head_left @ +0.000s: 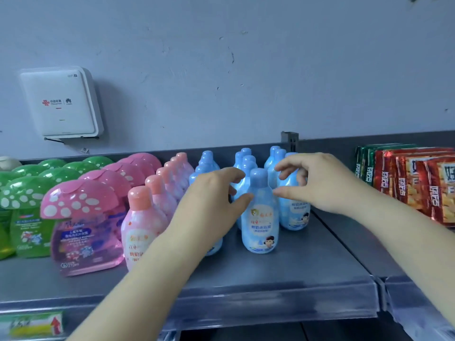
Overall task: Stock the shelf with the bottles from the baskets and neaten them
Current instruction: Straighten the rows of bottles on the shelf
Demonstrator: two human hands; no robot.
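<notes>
A blue bottle (260,212) stands upright on the grey metal shelf (283,269), the frontmost of the middle blue row, its label facing forward. The left hand (216,193) sits just to its left, thumb tip close against the bottle's shoulder and fingers curled over the blue bottles behind; whether it truly touches is hard to tell. The right hand (320,183) is just to the bottle's right, thumb pointing toward it with a small gap, fingers arched loosely above the neighbouring blue bottle (294,215). Both hands are spread and grasp nothing.

More blue bottles (246,158) stand in rows behind, reaching toward the shelf's back edge. To the left runs a single file of pink bottles (145,225) with salmon caps. Further left stand pink mushroom-capped bottles (83,217), then green mushroom-capped bottles (24,212), each in rows going back. On the adjoining shelf section at right, red and green snack packets (416,183) stand on edge. A white router box (60,107) is mounted on the wall (246,70) above the left end.
</notes>
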